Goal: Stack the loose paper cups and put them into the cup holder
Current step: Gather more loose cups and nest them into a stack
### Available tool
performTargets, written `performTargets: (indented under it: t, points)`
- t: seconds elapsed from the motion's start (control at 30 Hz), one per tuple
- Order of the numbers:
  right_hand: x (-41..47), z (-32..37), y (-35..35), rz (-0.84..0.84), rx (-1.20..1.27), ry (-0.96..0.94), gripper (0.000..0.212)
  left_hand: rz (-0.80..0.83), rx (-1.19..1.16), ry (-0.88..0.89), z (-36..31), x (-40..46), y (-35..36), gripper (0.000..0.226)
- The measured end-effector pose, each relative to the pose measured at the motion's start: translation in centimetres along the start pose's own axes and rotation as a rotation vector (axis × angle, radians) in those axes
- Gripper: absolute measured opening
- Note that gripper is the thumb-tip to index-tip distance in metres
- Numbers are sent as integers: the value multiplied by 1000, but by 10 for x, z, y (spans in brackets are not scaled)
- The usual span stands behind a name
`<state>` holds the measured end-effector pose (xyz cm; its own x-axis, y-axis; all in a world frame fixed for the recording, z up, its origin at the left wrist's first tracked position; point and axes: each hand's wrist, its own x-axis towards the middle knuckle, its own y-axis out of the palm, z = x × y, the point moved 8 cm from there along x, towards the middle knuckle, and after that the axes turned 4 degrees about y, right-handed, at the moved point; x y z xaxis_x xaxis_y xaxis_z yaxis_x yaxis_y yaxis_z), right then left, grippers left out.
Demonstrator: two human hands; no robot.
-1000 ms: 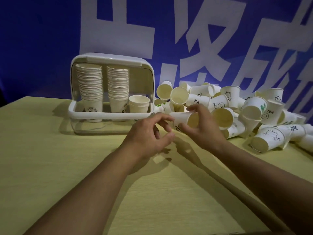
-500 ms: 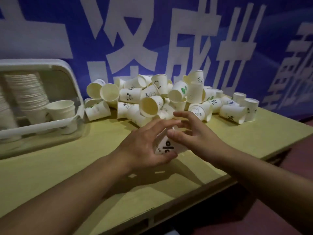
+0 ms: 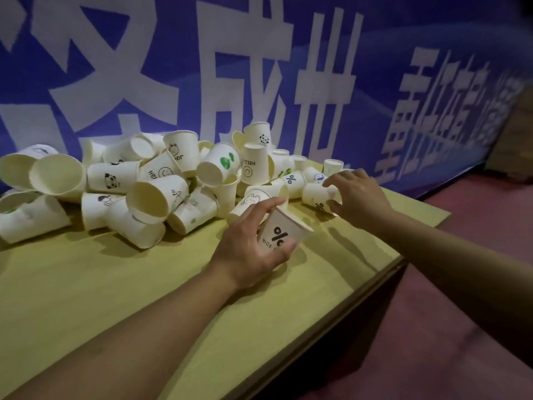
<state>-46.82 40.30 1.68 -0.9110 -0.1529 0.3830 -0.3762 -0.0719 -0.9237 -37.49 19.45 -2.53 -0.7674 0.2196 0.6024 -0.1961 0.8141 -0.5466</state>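
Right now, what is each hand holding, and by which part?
The left hand grips the percent-sign cup round its side wall. The right hand closes on a lying cup at its base end, still on the table.

Yellowish table (image 3: 144,298) w/ heap of paper cups (image 3: 161,186).

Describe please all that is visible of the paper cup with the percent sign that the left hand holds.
The cup with the percent sign is off-white paper with a rolled rim, printed in black with "%" and the word "NICE" below it. It tilts, its open mouth up and toward the right. The left hand grips it, fingers over the far side, thumb on the near wall. It sits above the yellow table, just in front of the cup pile; its base is hidden.
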Motion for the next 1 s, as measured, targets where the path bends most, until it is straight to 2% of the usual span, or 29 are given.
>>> performTargets:
  t: [0.1, 0.17, 0.4, 0.47, 0.57, 0.73, 0.8, 1.0]
  points:
    - [30, 8, 13, 62, -166, -99, 54, -39, -77, -19, 11, 1, 1, 72]
    - [46, 11, 23, 137, -235, -89, 59, -51, -98, -26, 13, -1, -2, 69]
    - [60, 9, 36, 365, -20, 61, 70, -74, -182, -26, 10, -2, -11, 63]
    - [48, 9, 36, 453, -54, 77, 72, -61, -185, -28, 8, -4, -10, 65]
    - [29, 17, 24, 463, -31, 51, 73, -25, -195, -18, 1, -9, -11, 66]
    - [-11, 37, -39, 159, 604, 21, 82, 63, -268, 1, -12, -17, -10, 62]
    - [-32, 43, -59, 90, 815, -6, 74, 108, -287, -11, -15, -19, -5, 66]
    - [-80, 68, -70, 55, 1298, -4, 40, 177, -285, -49, -20, -24, 4, 78]
